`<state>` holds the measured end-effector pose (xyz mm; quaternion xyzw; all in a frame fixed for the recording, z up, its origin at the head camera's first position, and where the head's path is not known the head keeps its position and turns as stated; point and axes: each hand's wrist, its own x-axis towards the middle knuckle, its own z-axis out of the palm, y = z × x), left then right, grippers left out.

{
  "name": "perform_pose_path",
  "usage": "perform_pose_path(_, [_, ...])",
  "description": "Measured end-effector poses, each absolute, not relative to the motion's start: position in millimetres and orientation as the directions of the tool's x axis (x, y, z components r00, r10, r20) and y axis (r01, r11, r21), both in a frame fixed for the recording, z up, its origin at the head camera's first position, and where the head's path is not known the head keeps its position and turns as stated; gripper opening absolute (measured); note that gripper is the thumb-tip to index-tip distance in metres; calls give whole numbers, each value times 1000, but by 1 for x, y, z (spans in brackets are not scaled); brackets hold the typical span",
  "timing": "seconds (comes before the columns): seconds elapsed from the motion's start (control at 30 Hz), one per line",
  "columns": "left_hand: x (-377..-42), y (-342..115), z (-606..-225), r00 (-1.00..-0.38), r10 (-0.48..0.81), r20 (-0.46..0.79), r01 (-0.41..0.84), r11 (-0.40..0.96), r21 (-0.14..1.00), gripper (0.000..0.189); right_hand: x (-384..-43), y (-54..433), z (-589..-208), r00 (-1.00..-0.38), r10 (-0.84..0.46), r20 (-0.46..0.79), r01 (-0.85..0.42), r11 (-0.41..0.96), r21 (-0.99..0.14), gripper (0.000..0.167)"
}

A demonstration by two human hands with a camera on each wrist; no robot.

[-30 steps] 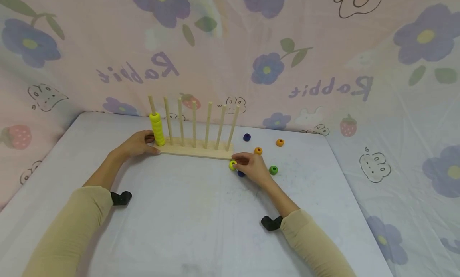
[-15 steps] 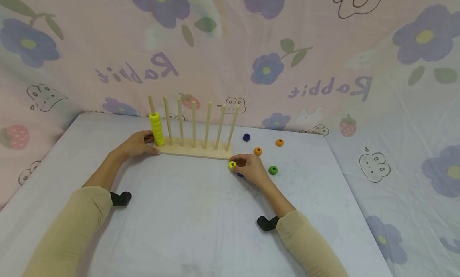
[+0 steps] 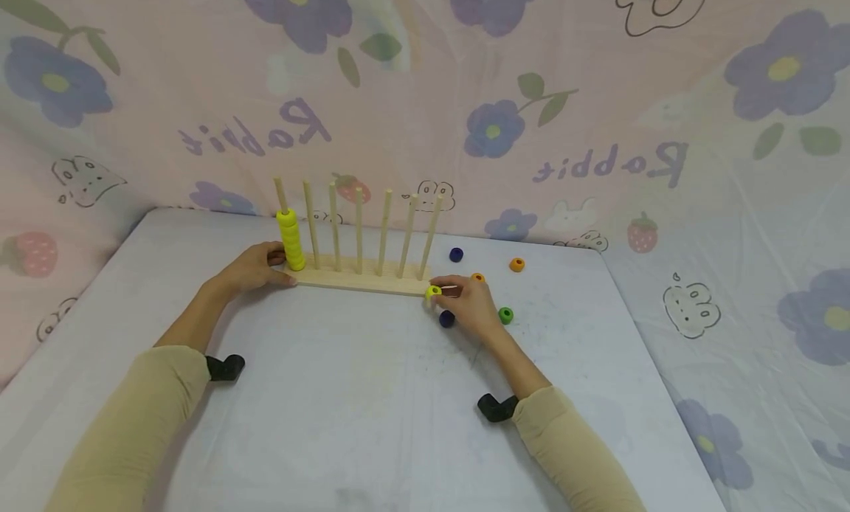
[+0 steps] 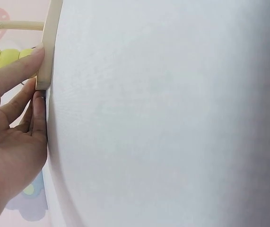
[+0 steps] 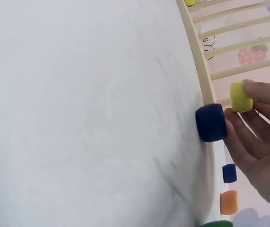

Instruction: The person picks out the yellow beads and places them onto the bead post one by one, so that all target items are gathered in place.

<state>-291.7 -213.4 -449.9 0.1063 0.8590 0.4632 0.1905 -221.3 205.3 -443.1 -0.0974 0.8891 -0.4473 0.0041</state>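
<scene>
A wooden peg rack (image 3: 361,279) stands on the table with a row of upright pegs. Yellow beads (image 3: 291,239) are stacked on its leftmost peg; the other pegs are bare. My left hand (image 3: 255,267) holds the left end of the base, thumb on the base in the left wrist view. Between thumb and fingers, my right hand (image 3: 473,305) pinches a yellow bead (image 5: 241,97), at the rack's right end. In the right wrist view that bead is raised off the table. A dark blue bead (image 3: 447,319) lies just below the right hand.
Right of the rack lie another dark blue bead (image 3: 456,254), an orange bead (image 3: 517,264), a second orange bead (image 3: 477,278) partly behind the right hand, and a green bead (image 3: 506,315). A patterned cloth (image 3: 412,91) hangs behind the white table (image 3: 319,409).
My right hand has moved slightly away from me, lifting the yellow bead toward the rack's right end. The near dark blue bead is now more exposed. My left hand stays on the rack.
</scene>
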Motion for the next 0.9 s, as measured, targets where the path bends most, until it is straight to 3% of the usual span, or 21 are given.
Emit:
perform_pose_path(0.43, [-291,-214,-451,-905,348,-244,-9,557,831,89,-225,207,-417,-973,-203,111,-207,546,-812,31])
perform_pose_path(0.9, [-293,-214,-448,-903,356,-239,-3,553,833,89,-238,201,-380,-937,-291,195,-326,516,-792,30])
